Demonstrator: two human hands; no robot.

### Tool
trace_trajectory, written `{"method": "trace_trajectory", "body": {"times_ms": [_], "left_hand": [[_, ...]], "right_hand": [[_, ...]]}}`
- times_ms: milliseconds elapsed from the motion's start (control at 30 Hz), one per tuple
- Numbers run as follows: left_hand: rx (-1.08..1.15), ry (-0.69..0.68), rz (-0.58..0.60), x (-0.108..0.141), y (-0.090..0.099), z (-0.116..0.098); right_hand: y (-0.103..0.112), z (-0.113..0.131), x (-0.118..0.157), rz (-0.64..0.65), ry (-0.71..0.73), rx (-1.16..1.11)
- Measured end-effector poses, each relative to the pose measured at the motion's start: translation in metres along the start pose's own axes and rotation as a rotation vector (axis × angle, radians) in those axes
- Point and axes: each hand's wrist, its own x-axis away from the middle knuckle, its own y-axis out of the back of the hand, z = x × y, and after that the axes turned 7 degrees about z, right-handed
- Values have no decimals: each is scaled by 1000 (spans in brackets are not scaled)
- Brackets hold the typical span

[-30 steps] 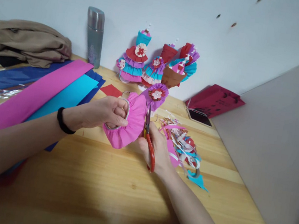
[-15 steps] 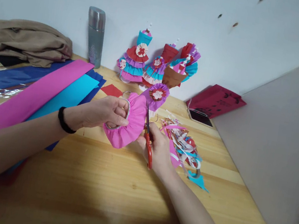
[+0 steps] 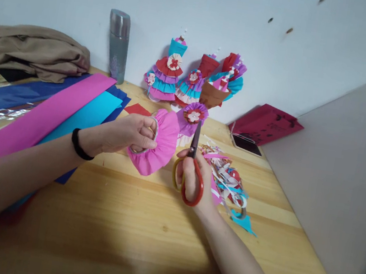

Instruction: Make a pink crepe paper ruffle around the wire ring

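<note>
My left hand (image 3: pixel 139 135) grips a ruffled pink crepe-paper ring (image 3: pixel 164 145) by its gathered inner edge, with some fingers inside the opening. In my right hand (image 3: pixel 200 172) is a pair of scissors (image 3: pixel 194 182) with one red and one yellow handle, its blades pointing up and apart from the pink ruffle. Just behind them stands a small dress form with a brown top (image 3: pixel 214 96) and a purple paper rosette (image 3: pixel 193 115). Further back, other small dress forms wear tiered paper dresses (image 3: pixel 164 81) in blue, red, purple and pink.
Strips of pink crepe paper (image 3: pixel 33 120) and blue sheets lie at left. A brown cloth (image 3: pixel 36 51) and a grey flask (image 3: pixel 118 48) are by the wall. Paper scraps (image 3: pixel 228 176), a phone (image 3: pixel 246 144) and a magenta bag (image 3: pixel 268 123) lie at right.
The scissors have moved right, away from the ruffle's edge, and turned so both handle loops show. My left hand keeps its hold on the pink ruffle, nearly still.
</note>
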Motion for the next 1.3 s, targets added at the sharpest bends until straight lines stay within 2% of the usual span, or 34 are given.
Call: {"method": "trace_trajectory", "body": {"times_ms": [67, 167, 300, 600, 767, 967, 1133, 1300], "left_hand": [[45, -41, -42, -2, 3, 3], [138, -114, -122, -5, 6, 7], [271, -160, -247, -7, 1, 7], [526, -139, -506, -9, -13, 5], [581, -116, -502, -10, -12, 5], [583, -80, -496, -8, -15, 5], [537, -60, -452, -6, -23, 8], [482, -30, -407, -4, -35, 13]], "right_hand": [[-5, -2, -1, 7, -25, -202], [-10, -5, -2, 55, -84, -353], [-12, -9, -2, 92, -124, -357], [-12, -11, -2, 159, -156, -336], [-11, -16, 3, 227, -162, -284], [-6, -20, 4, 201, 15, -201], [0, -8, 1, 268, 106, 92], [-2, 0, 2, 210, 119, 383]]}}
